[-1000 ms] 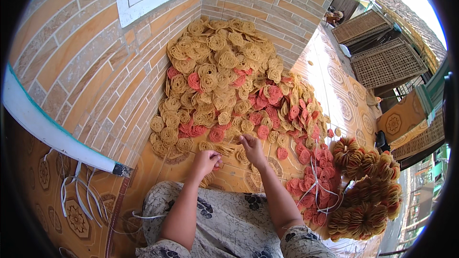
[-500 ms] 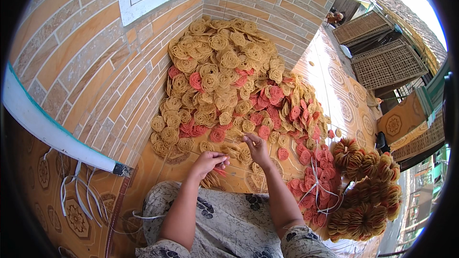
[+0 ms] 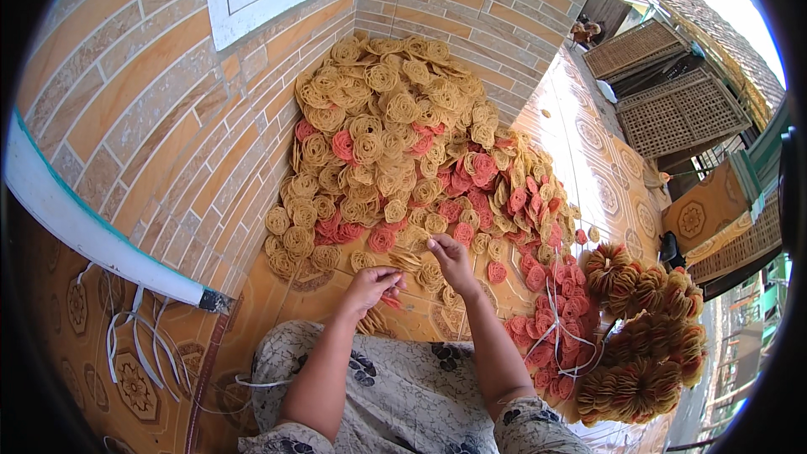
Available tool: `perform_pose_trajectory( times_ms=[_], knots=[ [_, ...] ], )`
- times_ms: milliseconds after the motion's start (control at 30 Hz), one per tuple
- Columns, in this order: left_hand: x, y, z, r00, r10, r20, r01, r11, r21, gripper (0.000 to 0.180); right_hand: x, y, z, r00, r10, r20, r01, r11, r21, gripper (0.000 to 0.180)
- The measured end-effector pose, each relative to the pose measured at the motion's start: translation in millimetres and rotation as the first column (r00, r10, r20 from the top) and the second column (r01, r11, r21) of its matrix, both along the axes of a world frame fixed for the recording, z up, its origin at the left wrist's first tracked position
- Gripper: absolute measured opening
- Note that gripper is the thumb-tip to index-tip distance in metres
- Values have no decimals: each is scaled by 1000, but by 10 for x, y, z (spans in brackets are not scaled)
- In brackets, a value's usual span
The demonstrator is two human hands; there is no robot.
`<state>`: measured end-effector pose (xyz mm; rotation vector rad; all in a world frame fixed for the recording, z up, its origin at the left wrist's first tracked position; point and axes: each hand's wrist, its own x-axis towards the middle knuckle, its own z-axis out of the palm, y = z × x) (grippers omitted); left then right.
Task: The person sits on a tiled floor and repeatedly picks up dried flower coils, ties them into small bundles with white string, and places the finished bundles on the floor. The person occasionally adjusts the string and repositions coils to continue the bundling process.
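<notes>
Patterned orange tile floor (image 3: pixel 605 176). Large heap of tan and pink coiled crackers (image 3: pixel 395 143) piled in far corner against brick wall. Tied cracker bundles (image 3: pixel 647 336) at right. White plastic strips (image 3: pixel 126 345) lie near left.

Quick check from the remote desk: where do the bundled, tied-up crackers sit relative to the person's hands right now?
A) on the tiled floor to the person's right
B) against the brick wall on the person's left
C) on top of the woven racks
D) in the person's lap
A: the tied bundles lie on the tiled floor to the person's right, beyond the right hand; the left hand is over loose crackers by the brick wall.
</notes>
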<state>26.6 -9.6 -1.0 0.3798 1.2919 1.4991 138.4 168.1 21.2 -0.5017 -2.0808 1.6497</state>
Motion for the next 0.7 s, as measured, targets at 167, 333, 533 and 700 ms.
perform_pose_trajectory(
  times_ms=[167, 333, 533, 700],
  knots=[
    [-4, 32, -138, 989, 31, -143, -42, 996, -75, 19, 84, 237, -152, 970, -17, 242, -71, 935, 348, 27],
    [76, 63, -159, 954, -14, -299, -24, 992, -122, 18, 63, 244, -431, 847, -482, 223, 36, 471, 881, 26],
    [89, 53, -71, 923, -72, -378, 0, 982, -187, 19, 63, 218, -313, 889, -405, 213, 223, 791, 570, 20],
    [98, 51, -45, 905, -67, -421, -11, 984, -180, 20, 90, 157, -208, 877, -443, 186, 310, 818, 484, 20]
  ],
)
